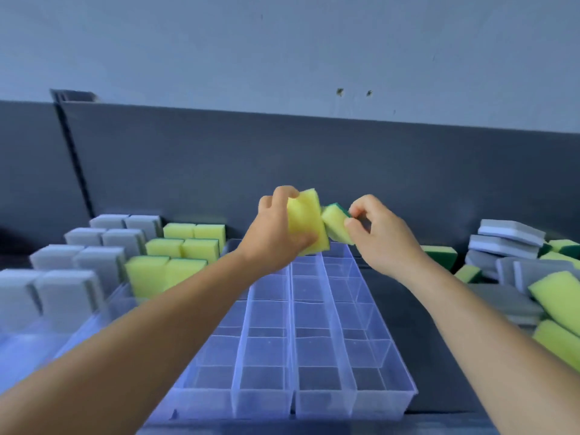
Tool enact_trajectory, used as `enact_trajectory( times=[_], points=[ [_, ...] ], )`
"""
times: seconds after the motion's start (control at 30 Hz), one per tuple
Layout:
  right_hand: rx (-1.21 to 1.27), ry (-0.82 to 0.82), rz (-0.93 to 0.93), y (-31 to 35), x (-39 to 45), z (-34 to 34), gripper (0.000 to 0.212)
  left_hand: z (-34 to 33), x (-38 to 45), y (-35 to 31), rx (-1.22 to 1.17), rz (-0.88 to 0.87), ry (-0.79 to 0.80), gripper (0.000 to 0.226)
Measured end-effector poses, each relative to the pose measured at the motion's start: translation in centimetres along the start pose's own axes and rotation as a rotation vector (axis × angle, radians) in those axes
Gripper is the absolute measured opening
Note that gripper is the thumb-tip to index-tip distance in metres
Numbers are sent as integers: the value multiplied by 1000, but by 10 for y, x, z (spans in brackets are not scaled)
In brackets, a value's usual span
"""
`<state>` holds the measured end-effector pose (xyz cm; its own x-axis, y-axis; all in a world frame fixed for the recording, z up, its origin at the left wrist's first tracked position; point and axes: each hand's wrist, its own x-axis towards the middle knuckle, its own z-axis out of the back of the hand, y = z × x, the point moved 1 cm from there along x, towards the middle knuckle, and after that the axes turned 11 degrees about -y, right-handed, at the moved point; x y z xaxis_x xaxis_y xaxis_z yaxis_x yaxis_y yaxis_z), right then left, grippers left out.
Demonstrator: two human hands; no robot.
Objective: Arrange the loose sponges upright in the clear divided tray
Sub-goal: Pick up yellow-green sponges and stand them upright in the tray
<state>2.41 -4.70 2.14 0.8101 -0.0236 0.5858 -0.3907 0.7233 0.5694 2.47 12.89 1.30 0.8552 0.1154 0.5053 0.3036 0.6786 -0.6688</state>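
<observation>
My left hand [276, 230] grips a yellow sponge [306, 221] upright above the far end of the clear divided tray [314, 337]. My right hand [376, 233] pinches a second yellow sponge with a green scouring side [335, 222], tilted and touching the first one. Both are held in the air over the tray's far compartments. The tray's middle and right columns hold nothing. On the left, grey sponges [94, 262] and yellow sponges [185, 246] stand upright in rows.
A loose pile of grey, yellow and green sponges [533, 277] lies on the dark surface at the right. A dark grey panel [314, 167] rises behind the tray, with a pale wall above it.
</observation>
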Motion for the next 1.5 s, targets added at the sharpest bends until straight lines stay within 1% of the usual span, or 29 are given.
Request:
enact_trajectory(
  times=[0.03, 0.07, 0.13, 0.2, 0.27, 0.33, 0.47, 0.5, 0.57, 0.67, 0.8, 0.87, 0.93, 1.1, 1.3, 1.5],
  points=[
    [30, 17, 4, 13, -4, -6, 13, 12, -2, 5, -9, 0, 11, 76],
    [50, 36, 7, 26, -9, -12, 21, 24, -5, 9, -8, -10, 21, 87],
    [60, 66, 22, 50, -18, -27, 36, 49, -11, 21, -8, -13, 22, 93],
    [57, 65, 35, 74, -27, -42, 38, 77, -17, 35, 31, -14, 12, 88],
    [46, 36, 46, 92, -35, -54, 31, 101, -23, 50, 103, -37, 22, 78],
    [23, 4, 69, 109, -43, -67, 28, 127, -30, 63, 154, -67, 38, 65],
    [-35, -10, 120, 141, -59, -91, 29, 172, -41, 87, 215, -103, 77, 32],
    [-42, -7, 126, 147, -62, -96, 29, 181, -43, 91, 229, -106, 94, 30],
    [-50, 8, 133, 159, -68, -105, 31, 197, -47, 100, 275, -111, 118, 31],
    [-33, 36, 108, 172, -77, -117, 34, 215, -55, 116, 327, -104, 115, 32],
    [-75, 85, 98, 177, -82, -129, 35, 219, -61, 131, 350, -94, 183, 35],
    [-113, 105, 88, 177, -82, -133, 36, 214, -61, 137, 379, -109, 229, 42],
    [-139, 112, 70, 176, -82, -135, 36, 207, -61, 141, 437, -138, 253, 43],
    [-203, 171, 61, 169, -82, -142, 36, 198, -57, 149, 526, -174, 263, 40],
    [-251, 268, 92, 170, -80, -161, 35, 183, -55, 156, 740, -307, 280, 29],
    [-350, 354, 92, 160, -83, -171, 37, 173, -55, 160, 827, -387, 304, 26]
  ],
)
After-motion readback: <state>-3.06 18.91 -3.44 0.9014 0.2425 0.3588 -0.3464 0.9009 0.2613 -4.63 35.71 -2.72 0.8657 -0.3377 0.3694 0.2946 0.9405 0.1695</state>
